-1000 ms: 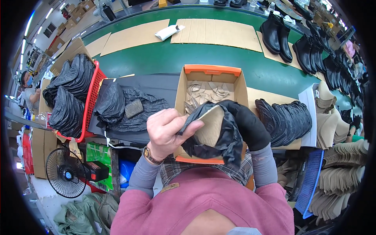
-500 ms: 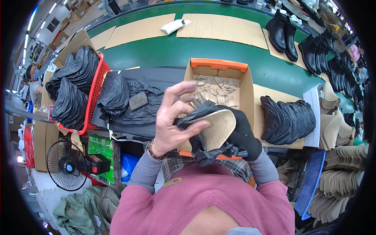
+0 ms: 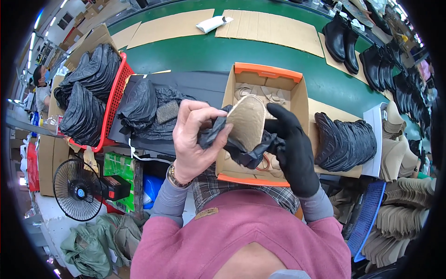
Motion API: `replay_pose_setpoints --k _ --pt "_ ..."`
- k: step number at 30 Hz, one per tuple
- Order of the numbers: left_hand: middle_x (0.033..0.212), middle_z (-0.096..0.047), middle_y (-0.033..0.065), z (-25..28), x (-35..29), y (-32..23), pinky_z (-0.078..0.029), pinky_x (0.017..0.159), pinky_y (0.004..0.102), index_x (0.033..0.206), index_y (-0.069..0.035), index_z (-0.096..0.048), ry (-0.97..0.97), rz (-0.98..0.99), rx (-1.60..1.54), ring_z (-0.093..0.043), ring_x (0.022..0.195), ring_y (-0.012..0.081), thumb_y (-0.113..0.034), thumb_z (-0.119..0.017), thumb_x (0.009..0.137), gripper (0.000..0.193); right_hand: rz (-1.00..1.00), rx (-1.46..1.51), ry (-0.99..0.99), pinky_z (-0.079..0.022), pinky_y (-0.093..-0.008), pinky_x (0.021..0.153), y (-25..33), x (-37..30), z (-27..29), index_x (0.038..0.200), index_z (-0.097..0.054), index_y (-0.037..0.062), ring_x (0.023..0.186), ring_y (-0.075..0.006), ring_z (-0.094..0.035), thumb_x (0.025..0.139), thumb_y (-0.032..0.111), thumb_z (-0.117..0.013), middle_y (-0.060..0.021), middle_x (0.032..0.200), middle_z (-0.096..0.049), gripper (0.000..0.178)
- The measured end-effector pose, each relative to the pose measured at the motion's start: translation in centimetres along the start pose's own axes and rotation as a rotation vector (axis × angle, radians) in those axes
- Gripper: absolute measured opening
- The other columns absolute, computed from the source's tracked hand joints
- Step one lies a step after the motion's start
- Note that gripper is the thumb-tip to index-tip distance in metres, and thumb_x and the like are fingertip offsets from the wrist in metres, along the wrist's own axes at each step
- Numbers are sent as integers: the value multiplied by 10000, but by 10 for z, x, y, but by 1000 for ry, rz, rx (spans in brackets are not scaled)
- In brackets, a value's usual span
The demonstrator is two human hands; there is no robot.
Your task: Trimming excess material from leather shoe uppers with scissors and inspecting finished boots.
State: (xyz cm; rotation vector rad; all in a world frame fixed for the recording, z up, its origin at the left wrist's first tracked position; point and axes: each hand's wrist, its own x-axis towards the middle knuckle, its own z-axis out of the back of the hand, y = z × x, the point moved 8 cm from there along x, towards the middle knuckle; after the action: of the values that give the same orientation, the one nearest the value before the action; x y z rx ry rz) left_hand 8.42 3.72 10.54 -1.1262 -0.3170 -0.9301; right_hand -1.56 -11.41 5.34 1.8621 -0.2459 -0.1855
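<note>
A beige, oval-ended insole [image 3: 248, 123] with black wrinkled material round its edges is held up between my hands, over a cardboard box [image 3: 304, 118]. My bare left hand [image 3: 195, 137] pinches the black material at the insole's left edge between thumb and fingers. On the other side, my right hand [image 3: 296, 156], in a black glove, grips the insole by its right edge, with the index finger raised near the top. Beneath the insole a reddish loop [image 3: 265, 162] shows in the box; what it belongs to is hidden. Beige offcuts [image 3: 274, 95] lie in the box.
At left stand a red basket [image 3: 113, 102] of stacked black pieces and a black fan [image 3: 78, 189]. A dark block [image 3: 167, 111] lies on black material. Right of the box are a black stack [image 3: 346, 142] and a blue basket [image 3: 367, 218]. Black boots [image 3: 337, 39] stand farther back.
The insole has turned more upright and its beige face shows more fully. My right hand has shifted outward, its index finger now extended. The grey blade-like tip near my left fingers is out of sight.
</note>
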Motion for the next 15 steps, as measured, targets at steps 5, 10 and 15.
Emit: replay_pose_setpoints --k 5,10,15 --pt "1000 -662 123 -16 -5 22 -506 653 220 959 -13 -513 96 132 -389 -588 762 84 -23 -751 783 296 -10 -250 45 -518 -312 804 -6 -12 -23 1386 -363 -29 924 -171 -650 847 51 -678 -166 1136 -622 630" --pt "965 -691 155 0 -5 17 -529 714 242 987 -1 -468 241 109 -159 -673 834 133 8 -741 786 339 90 -343 254 -517 -303 781 9 4 -22 1280 -464 -47 875 -192 -670 906 76 -604 -152 1013 -661 418" --pt "939 -699 162 39 0 4 -528 725 243 1107 26 -485 6 85 -54 -688 821 152 76 -711 777 403 -6 -1383 152 -506 -432 674 -45 33 30 981 -588 5 769 -342 -644 860 229 -612 -191 809 -632 256"
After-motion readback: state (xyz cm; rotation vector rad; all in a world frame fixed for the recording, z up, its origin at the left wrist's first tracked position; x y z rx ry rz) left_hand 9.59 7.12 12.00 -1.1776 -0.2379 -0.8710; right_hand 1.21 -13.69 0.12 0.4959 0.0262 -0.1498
